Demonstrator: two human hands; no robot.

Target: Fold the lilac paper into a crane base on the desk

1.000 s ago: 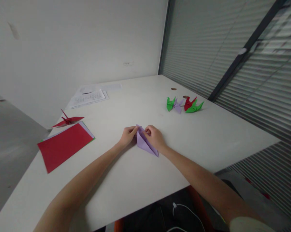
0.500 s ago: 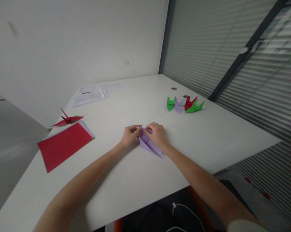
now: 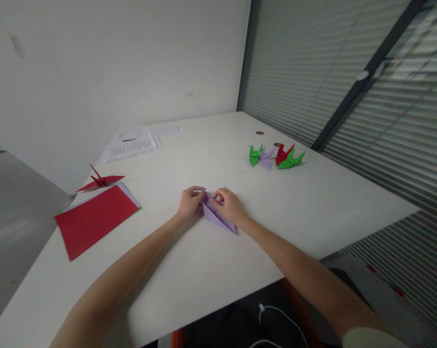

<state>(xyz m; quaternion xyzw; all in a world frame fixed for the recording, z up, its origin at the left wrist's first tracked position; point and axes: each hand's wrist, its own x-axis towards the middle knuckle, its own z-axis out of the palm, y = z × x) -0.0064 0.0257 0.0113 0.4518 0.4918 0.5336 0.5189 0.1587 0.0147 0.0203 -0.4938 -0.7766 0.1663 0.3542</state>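
Since half a second ago the right hand (image 3: 230, 207) has drawn back a little toward the near edge and lifted its fingers off the far tip of the paper, which has swung slightly so its long point now aims less far right.

Far left on the white table (image 3: 189, 270) lies a flat stack of red square sheets (image 3: 95, 220), a folded dark red paper crane (image 3: 100, 180) just beyond it, and printed white pages (image 3: 133, 146) farther back. In the middle, the left hand (image 3: 189, 202) pinches the far left corner of the pale purple, half-folded paper shape (image 3: 215, 217), fingers curled narrow. The right hand presses on its far right part, thumb and forefinger closed on a fold. The piece lies flat on the table between both hands.

It should be very light, thin and easily creased or torn; best held by the layered edges near the folds, not the slim point. To the far right stand small green, purple and red folded cranes (image 3: 276, 157).
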